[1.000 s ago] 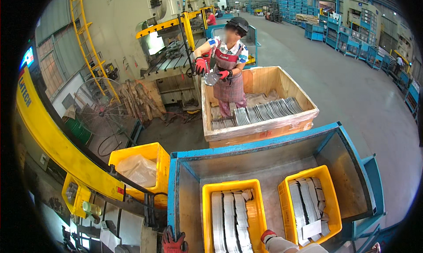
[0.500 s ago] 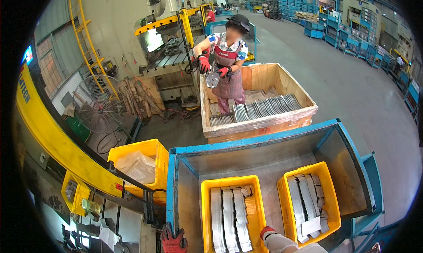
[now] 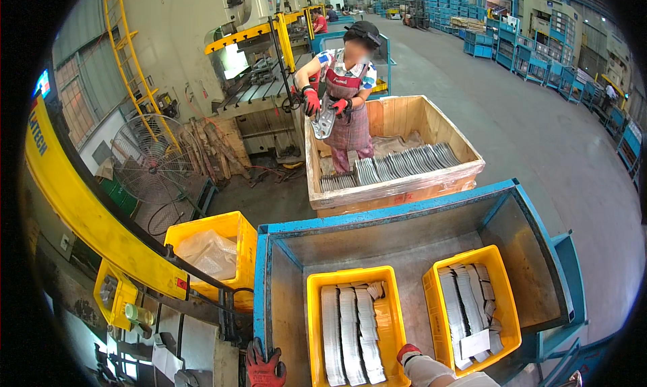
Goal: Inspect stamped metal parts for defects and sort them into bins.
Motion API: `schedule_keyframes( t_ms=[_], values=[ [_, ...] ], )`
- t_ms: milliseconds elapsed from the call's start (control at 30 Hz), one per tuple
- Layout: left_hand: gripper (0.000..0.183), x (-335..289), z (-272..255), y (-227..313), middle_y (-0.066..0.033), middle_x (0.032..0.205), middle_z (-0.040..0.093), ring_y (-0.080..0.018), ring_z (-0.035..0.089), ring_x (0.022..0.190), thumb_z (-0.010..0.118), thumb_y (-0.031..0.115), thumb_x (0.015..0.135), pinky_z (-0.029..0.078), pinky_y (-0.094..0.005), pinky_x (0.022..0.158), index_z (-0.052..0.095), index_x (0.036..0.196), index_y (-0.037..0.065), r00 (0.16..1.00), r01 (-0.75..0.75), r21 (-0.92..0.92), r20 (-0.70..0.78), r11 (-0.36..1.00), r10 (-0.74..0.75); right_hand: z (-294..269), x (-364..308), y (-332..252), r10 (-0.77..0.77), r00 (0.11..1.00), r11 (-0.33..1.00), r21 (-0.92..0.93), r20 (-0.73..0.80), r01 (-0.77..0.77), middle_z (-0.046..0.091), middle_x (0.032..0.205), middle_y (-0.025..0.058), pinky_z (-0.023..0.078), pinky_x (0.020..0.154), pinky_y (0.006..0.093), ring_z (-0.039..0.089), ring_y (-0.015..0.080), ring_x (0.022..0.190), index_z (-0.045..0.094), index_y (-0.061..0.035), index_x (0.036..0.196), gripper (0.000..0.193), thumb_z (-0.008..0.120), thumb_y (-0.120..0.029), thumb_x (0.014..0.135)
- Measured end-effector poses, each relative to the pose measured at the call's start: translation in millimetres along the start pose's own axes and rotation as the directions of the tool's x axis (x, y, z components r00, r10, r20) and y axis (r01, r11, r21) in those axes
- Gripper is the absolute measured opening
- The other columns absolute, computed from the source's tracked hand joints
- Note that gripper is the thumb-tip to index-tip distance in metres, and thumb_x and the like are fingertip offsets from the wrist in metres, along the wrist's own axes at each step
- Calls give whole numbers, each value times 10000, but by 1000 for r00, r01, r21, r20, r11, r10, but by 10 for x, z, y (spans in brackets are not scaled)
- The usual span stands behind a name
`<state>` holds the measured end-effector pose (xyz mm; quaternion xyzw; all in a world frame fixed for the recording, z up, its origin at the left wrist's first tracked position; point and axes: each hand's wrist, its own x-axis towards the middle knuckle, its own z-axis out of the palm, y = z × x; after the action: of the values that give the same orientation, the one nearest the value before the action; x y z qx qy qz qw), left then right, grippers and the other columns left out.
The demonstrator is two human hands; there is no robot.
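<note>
My left hand, in a red glove, is closed over the front left rim of a blue-framed metal bin. Inside that bin stand two yellow plastic crates. The left crate holds rows of stacked, curved metal parts; my right hand, also red-gloved, is closed at its right rim, with the fingers partly hidden. In the right crate are similar metal parts and a white paper slip.
Beyond the bin, a co-worker in red gloves holds a shaped metal plate at a wooden crate with metal parts inside. Left stand a third yellow crate, a yellow machine guard and a large fan.
The co-worker has turned and lowered the metal plate slightly. The view has shifted a little; my two hands stay at the same rims.
</note>
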<state>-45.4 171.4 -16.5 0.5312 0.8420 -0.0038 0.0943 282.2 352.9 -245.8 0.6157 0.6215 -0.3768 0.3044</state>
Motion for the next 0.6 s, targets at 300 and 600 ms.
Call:
schedule_keyframes(
  t_ms=[300, 600],
  values=[
    [426, -8, 0, 0, -269, 1376, 244, -429, 218, 1274, 479, 333, 817, 195, -498, 1044, 495, 1230, 231, 1000, 13, -31, 18, 999, -12, -189, -216, -85, -18, 999, 1000, -16, 41, 19, 601, 1036, 195, 472, 829, 364, 582, 312, 993, 646, -54, 951, 287, 550, -213, 733],
    [428, -24, 47, -29, -264, 1372, 256, -435, 221, 1271, 501, 317, 804, 215, -491, 1040, 496, 1222, 224, 993, -60, 53, -96, 997, 65, -119, -106, -53, -59, 996, 994, -88, 73, 65, 613, 1001, 196, 480, 812, 368, 594, 315, 965, 656, -54, 913, 276, 543, -232, 735]
  ],
)
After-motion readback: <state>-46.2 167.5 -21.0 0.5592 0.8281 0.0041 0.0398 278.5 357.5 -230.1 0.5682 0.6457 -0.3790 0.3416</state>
